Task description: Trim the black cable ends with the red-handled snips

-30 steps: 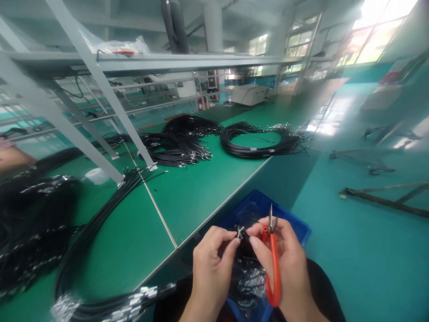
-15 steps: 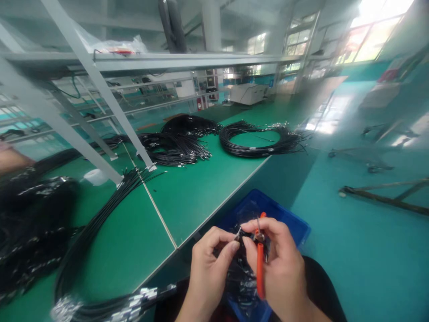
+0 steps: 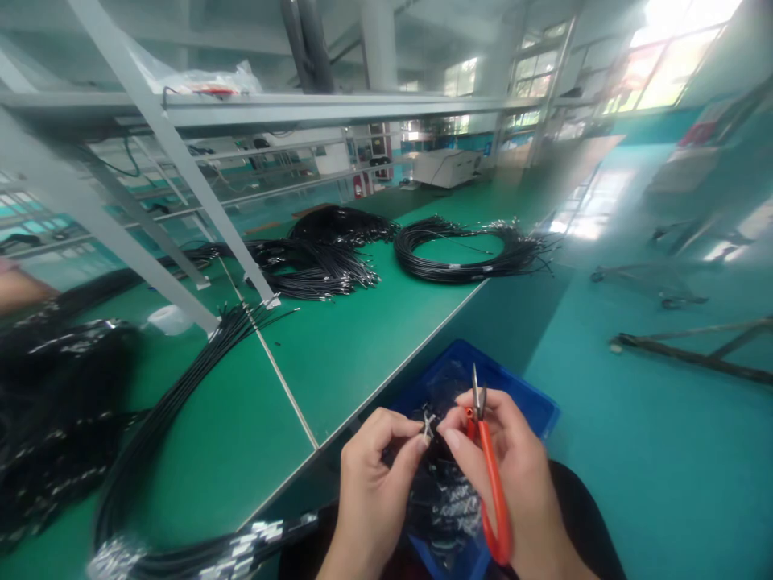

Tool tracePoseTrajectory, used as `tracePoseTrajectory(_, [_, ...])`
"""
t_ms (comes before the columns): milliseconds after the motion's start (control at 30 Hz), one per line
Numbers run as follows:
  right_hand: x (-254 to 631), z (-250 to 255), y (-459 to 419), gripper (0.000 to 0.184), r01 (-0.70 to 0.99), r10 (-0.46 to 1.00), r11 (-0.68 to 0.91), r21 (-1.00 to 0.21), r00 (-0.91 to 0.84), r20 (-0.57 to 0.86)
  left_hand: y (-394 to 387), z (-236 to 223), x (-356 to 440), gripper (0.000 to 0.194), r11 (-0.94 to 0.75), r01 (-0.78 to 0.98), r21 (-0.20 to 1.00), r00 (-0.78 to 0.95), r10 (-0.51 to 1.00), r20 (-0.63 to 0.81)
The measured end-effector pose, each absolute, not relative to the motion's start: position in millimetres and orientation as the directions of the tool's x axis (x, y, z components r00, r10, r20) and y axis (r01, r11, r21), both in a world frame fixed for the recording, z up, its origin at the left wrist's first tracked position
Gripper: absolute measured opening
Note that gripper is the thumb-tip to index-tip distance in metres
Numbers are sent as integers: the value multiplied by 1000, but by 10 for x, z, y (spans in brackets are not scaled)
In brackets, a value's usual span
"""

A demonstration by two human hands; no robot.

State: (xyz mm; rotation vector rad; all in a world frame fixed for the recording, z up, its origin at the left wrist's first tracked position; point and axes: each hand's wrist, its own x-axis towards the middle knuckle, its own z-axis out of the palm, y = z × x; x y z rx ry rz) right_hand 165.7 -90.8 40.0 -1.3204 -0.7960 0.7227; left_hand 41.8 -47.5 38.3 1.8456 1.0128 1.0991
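Between thumb and forefinger, my left hand (image 3: 380, 475) pinches a small silvery metal piece (image 3: 428, 425), too small to name exactly. My right hand (image 3: 513, 459) is closed around red-handled pliers (image 3: 492, 483), whose pointed metal jaws stick up and stand slightly apart. The right thumb and fingertip are close to the metal piece; whether they touch it I cannot tell. Below both hands is a blue bin (image 3: 537, 407), with black parts and clear plastic bags inside. A bundle of black cables (image 3: 145, 419) bound with silvery wrap curves along the bench at the left.
On the green bench (image 3: 374, 338) lie a coiled cable bundle (image 3: 447, 274) and piled black cables (image 3: 326, 274). Grey shelf posts (image 3: 205, 193) rise at the left, near a white roll (image 3: 170, 320). Another person's arm (image 3: 24, 288) shows at the far left.
The pliers have swung in my right hand so their jaws now point up, clear of the fingers. My right fingertips have drawn slightly back from the metal piece, which my left hand still pinches.
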Motion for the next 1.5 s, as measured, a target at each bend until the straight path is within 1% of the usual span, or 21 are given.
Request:
tracePoseTrajectory(133, [1677,451,-873,22,-174,878,113,-978,478,16,-482,356,414,6,-478,269,836,326,862,388])
tracePoseTrajectory(200, [1685,444,-854,23,-205,898,104,-973,441,4,-484,348,407,6,-498,283,820,330,853,404])
tracePoseTrajectory(267, [1688,438,-842,25,-199,919,78,-977,395,-7,-488,346,404,6,-510,294,808,335,847,413])
tracePoseTrajectory(333, [1685,439,-836,27,-182,923,61,-981,384,-14,-491,345,407,6,-524,297,798,340,839,424])
tracePoseTrajectory(467, [1663,440,-837,27,-115,899,16,-993,436,-36,-491,337,423,6,-546,306,780,355,826,439])
tracePoseTrajectory(600, [1645,402,-828,21,-38,883,20,-999,470,0,-488,330,430,7,-541,311,781,363,827,428])
tracePoseTrajectory(733, [1658,364,-810,19,18,876,33,-999,481,37,-482,350,417,6,-470,272,840,367,857,361])
tracePoseTrajectory(900, [1672,343,-797,19,67,874,31,-997,482,59,-438,370,405,13,-288,196,937,398,897,193])
tracePoseTrajectory(1033, [1690,354,-815,19,88,869,37,-995,489,75,-395,342,379,15,-163,150,975,412,907,88])
tracePoseTrajectory(1100, [1709,378,-840,21,98,856,55,-994,507,97,-380,330,362,15,-141,142,980,417,906,70])
tracePoseTrajectory(1167, [1728,409,-862,23,133,843,121,-984,509,172,-369,328,352,14,-124,132,984,421,905,57])
tracePoseTrajectory(1267, [1735,440,-866,24,206,852,213,-955,440,285,-360,340,355,14,-99,110,989,421,906,44])
tracePoseTrajectory(1367, [1715,422,-847,25,230,883,200,-952,379,277,-360,346,364,14,-104,114,988,418,907,47])
tracePoseTrajectory(1500, [1693,347,-847,24,172,829,196,-965,497,256,-370,335,363,16,-101,126,987,396,917,43])
